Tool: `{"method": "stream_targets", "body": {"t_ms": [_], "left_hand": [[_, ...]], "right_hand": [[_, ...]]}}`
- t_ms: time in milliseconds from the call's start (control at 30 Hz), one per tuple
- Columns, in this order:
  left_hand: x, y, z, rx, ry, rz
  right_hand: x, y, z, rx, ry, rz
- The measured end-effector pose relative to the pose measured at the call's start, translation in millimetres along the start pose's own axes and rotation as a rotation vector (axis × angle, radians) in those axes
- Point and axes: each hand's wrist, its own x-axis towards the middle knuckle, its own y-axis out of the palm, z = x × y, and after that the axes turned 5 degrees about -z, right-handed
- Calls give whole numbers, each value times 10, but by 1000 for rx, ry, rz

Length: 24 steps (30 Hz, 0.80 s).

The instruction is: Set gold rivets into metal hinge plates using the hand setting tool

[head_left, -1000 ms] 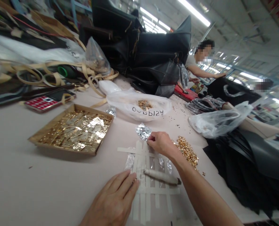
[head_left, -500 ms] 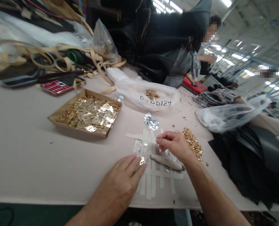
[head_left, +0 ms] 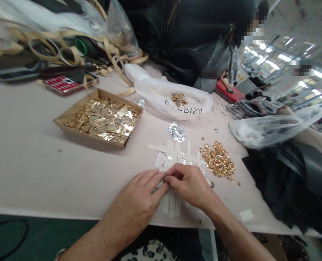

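My left hand [head_left: 139,199] is closed with its fingertips around a small gold metal plate, mostly hidden now, at the taped patch. My right hand [head_left: 186,181] pinches at the same spot, its fingertips meeting the left ones; what it holds is too small to make out. Under both hands lie crossed strips of pale tape [head_left: 173,206], with a small round silver disc [head_left: 170,157] on them. Silver discs [head_left: 176,131] form a pile just beyond. Small gold pieces [head_left: 219,161] are heaped to the right. A cardboard tray [head_left: 93,139] full of gold plates stands at the left.
A white plastic bag [head_left: 152,92] with gold parts lies behind the silver pile. Further left are a red-checked phone-like object [head_left: 64,83] and tangled beige straps. Black material [head_left: 272,181] and a clear bag [head_left: 253,132] lie at the right. A person is partly visible at the back right.
My right hand has moved left and down to meet my left fingertips, uncovering more of the gold heap. The view has shifted slightly, and a small pale square now shows at the lower right.
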Motion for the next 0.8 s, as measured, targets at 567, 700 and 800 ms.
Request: {"method": "stream_targets", "body": {"t_ms": [567,700,800], "left_hand": [[5,-26,13,-1,52,-66],[6,-18,14,7,57,-39],[12,-10,8,20,58,-19]], "right_hand": [[-176,-292,-442,-415,-356,-256],[-255,-310,-667,-292,-310,-237],[-298,-338,-623,-11,-171,-385]]}}
